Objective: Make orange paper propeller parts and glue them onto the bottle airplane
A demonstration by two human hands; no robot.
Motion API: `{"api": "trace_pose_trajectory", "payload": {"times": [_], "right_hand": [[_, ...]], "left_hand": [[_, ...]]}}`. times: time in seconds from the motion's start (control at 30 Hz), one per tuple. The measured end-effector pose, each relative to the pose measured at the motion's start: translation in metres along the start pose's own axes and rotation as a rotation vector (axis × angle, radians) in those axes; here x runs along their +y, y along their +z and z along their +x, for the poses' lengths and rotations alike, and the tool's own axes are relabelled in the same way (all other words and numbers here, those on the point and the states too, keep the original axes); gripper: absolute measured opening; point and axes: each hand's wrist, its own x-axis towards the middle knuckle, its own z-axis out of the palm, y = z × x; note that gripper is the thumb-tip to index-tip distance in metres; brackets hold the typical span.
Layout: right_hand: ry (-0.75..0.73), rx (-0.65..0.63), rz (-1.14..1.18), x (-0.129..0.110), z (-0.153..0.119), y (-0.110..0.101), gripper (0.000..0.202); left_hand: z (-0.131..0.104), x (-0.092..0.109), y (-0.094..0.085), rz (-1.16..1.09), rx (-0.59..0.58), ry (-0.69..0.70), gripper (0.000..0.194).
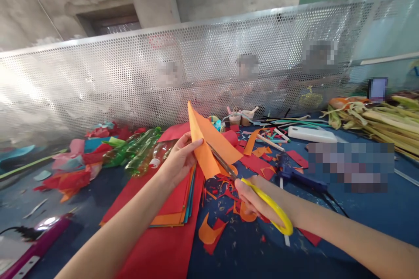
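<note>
My left hand (183, 153) pinches the left edge of a folded piece of orange paper (218, 137), held up above the table. In my right hand (253, 196) is a pair of scissors (276, 209) with yellow handles, fingers wrapped round them. The metal blades reach up and left, and they lie at the lower part of the orange paper. Below the hands lie a stack of coloured sheets (173, 200) and a large red sheet (153, 244). Orange and red paper scraps (211, 231) are scattered beneath the scissors.
Green plastic bottles (144, 150) and crumpled paper (70, 170) lie at left. A blue glue gun (303, 177) and a white case (312, 134) are at right, with corn husks (386, 117) beyond. A perforated metal screen (108, 78) stands along the back; people are behind it.
</note>
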Motion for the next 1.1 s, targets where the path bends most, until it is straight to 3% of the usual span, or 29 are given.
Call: {"api": "trace_pose_trajectory", "payload": {"times": [0.13, 0.33, 0.53, 0.8, 1.1], "right_hand": [[-0.028, -0.073, 0.092, -0.004, -0.003, 0.0, 0.06], [0.013, -0.067, 0.134, -0.012, -0.008, -0.003, 0.062], [0.016, -0.112, 0.205, -0.009, -0.007, -0.004, 0.064], [0.047, -0.109, 0.167, -0.01, -0.01, -0.009, 0.061], [-0.059, -0.034, 0.105, -0.005, -0.006, -0.001, 0.06]], "left_hand": [[-0.003, -0.001, 0.004, -0.024, 0.014, 0.015, 0.02], [-0.008, 0.0, 0.007, -0.027, -0.015, 0.036, 0.021], [-0.011, 0.005, 0.007, 0.013, -0.08, 0.037, 0.04], [-0.012, 0.01, 0.001, 0.021, -0.082, 0.017, 0.048], [-0.02, 0.002, 0.01, 0.001, -0.129, -0.067, 0.051]]}}
